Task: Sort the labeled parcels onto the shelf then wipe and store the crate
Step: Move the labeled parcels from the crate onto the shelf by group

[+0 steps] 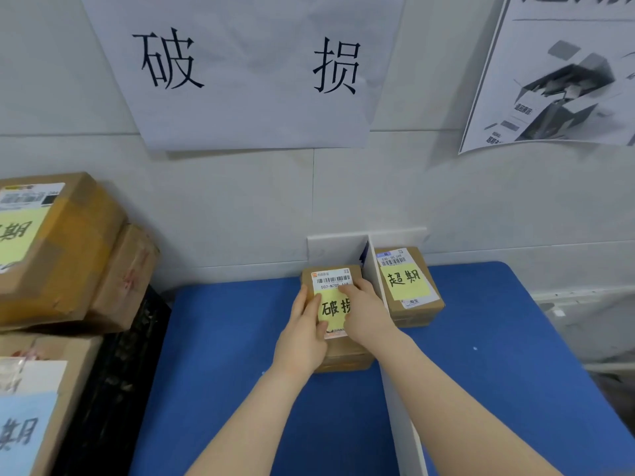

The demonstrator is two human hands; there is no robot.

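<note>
**Both sides gripped, left compartment**

Grips a small brown parcel [335,283] on the blue worktop [223,355] from two sides. Lays the fingers [302,298] of the left hand [302,341] along its left edge, thumb across the yellow note [335,308] marked 破损. Curls the fingers of the right hand [366,314] over its right top edge. Stands just left of the white divider [398,407], below a wall sign [251,67] with the same two characters. Right of the divider, near the wall: a second parcel [417,305] with a yellow note reading 超期, untouched. Far left: stacked cardboard boxes [68,255] over a black crate [113,389]. Upper right on the wall: a printed poster [556,73].
</note>
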